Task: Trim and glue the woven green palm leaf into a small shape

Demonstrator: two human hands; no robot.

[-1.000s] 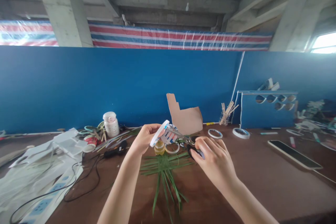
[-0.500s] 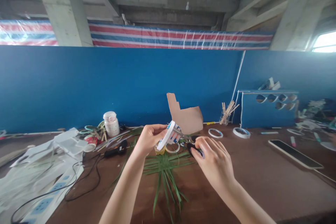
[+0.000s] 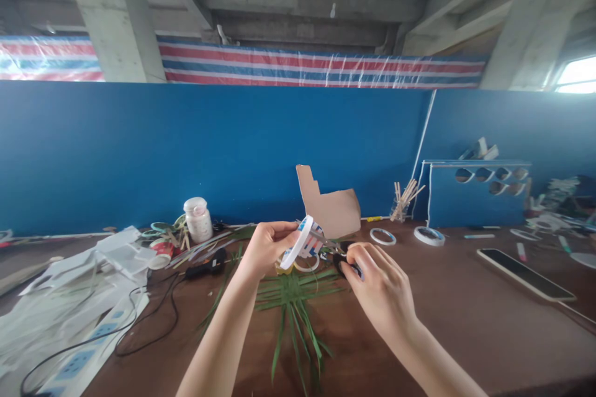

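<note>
Seemingly, left fingers (image 3: 277,237) around white tape (image 3: 298,243), right fingers (image 3: 367,258) closed on black-handled scissors (image 3: 341,265).

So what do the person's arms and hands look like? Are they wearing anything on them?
No sleeves show: the left forearm and right forearm are bare down to the picture's bottom edge. The left hand and right hand wear no gloves, and I can see no rings, watch or bracelets.

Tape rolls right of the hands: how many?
2: a narrow tape roll, then a wider tape roll farther right, both lying flat on the table. A pale ring beyond them may be another.
</note>
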